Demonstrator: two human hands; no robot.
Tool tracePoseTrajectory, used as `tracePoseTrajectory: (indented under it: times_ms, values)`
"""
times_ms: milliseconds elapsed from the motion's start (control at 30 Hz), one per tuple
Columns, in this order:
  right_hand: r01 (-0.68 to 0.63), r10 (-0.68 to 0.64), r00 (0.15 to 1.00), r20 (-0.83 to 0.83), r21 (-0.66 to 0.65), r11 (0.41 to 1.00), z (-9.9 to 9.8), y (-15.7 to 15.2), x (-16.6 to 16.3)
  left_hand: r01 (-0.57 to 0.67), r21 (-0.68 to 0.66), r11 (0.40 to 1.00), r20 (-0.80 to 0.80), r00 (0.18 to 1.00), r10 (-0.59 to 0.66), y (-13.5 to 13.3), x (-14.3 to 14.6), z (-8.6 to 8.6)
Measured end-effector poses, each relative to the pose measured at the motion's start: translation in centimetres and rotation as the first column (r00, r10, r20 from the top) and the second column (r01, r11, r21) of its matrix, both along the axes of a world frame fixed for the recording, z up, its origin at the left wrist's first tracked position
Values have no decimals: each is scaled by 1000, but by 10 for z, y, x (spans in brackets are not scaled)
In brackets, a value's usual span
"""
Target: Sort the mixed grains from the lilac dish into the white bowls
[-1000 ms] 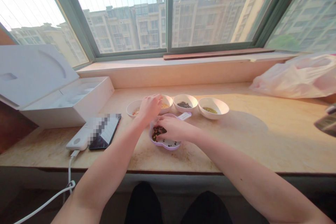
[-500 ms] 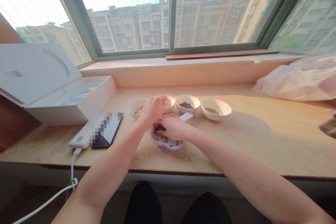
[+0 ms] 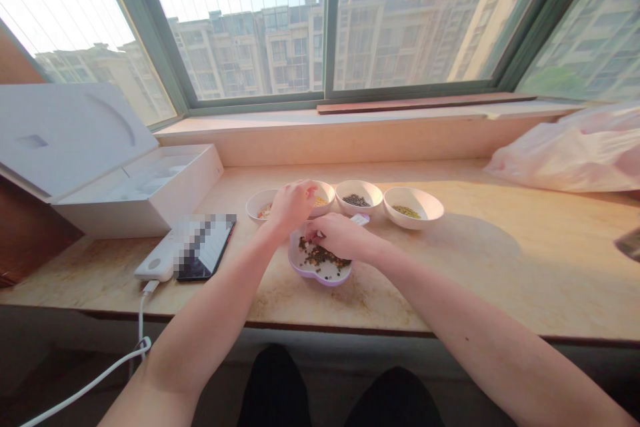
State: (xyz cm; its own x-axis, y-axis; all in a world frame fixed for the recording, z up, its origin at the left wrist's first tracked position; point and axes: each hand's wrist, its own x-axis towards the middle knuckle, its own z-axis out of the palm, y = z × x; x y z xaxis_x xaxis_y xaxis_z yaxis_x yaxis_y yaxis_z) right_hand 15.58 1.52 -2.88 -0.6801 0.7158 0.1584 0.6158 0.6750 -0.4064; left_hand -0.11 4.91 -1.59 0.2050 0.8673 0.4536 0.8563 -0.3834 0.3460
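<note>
A purple-rimmed, lobed bowl (image 3: 316, 275) with a short handle (image 3: 361, 219) holds mixed dark, green and light beans. Over it, my right hand (image 3: 337, 236) reaches down, thumb and fingers pinched together near the beans; whatever is between them is too small to name. My left hand (image 3: 295, 203) hovers with curled fingers over the bowl of yellow grains (image 3: 327, 192), its fingertips partly hidden. White bowls stand in a row behind: one with reddish-white pieces (image 3: 254, 203), one with black beans (image 3: 359, 191), one with green beans (image 3: 425, 208).
To the left sit an open white box (image 3: 185, 193), a white power bank (image 3: 159, 257) with a cable (image 3: 95, 383), and a dark phone (image 3: 207, 260). A plastic bag (image 3: 575, 153) lies at the right by the window. The tabletop's front edge (image 3: 340, 331) runs close to me.
My right hand has lifted slightly and shifted right within the lobed bowl, and more of the mixed beans now show, spread out. My left hand stays almost where it was.
</note>
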Motion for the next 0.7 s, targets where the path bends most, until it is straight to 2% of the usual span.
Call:
tracePoseTrajectory:
  times_ms: [167,367,500,700]
  values:
    - [-14,15,1000,-5,13,1000,0,0,3,-3,-3,1000,-20,1000,3,-4,-1,2]
    - [-132,131,991,37,37,990,6,-8,1,-3,-7,1000,-16,1000,3,-8,3,6]
    - [-137,132,988,85,57,989,8,-15,-2,5,-1,1000,-21,1000,-5,-8,3,5]
    - [-125,124,992,37,9,992,-1,-5,-5,25,-5,1000,-3,1000,-25,-4,3,0]
